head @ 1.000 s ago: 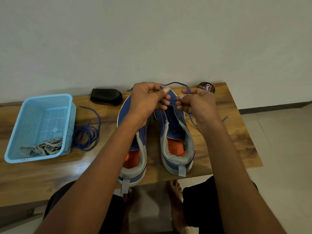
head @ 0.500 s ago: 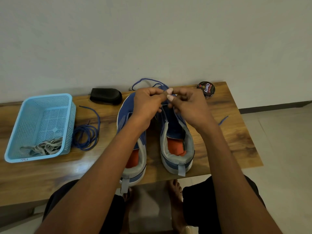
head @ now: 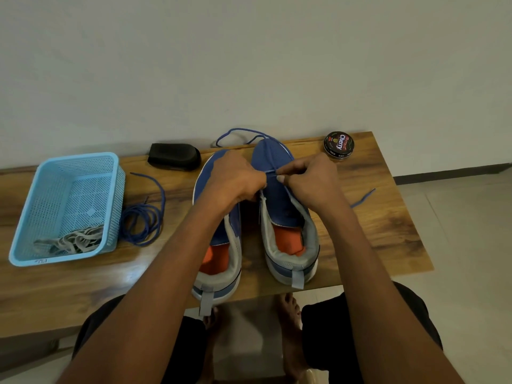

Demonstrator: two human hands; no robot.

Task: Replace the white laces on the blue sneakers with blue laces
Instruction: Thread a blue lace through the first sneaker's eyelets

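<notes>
1. Blue lace [head: 270, 171] is being threaded on the right-hand sneaker [head: 288, 206] of the pair, which stands on the wooden tabletop [head: 388, 217] heels toward the person; the left-hand sneaker [head: 219, 239] sits touching or just beside it at 9 o'clock.
2. Left hand [head: 235, 178] has its grip closed at the eyelet row, fingers curled and pinching the lace where it crosses the tongue.
3. Right hand [head: 307, 181] has its grip pinched on the same lace from the 3 o'clock side, so a short taut span runs between the two hands.
4. Slack from that lace loops beyond the toes at 12 o'clock, and one free end [head: 363, 198] trails on the tabletop at 3 o'clock of the shoe.
5. A second blue lace [head: 141, 220] lies coiled at 9 o'clock of the sneakers, just beside a light blue basket [head: 113, 173]; the removed white laces [head: 72, 241] lie in its near corner.
6. A black shoe brush [head: 174, 159] and a tin of shoe polish [head: 338, 143] rest along the far edge.
7. Judged from this, the step in hand is an early crossing on the first shoe, with most eyelets unlaced.
8. The next move calls for drawing the span snug, evening both ends, then feeding a tip through the next eyelet without twisting.
</notes>
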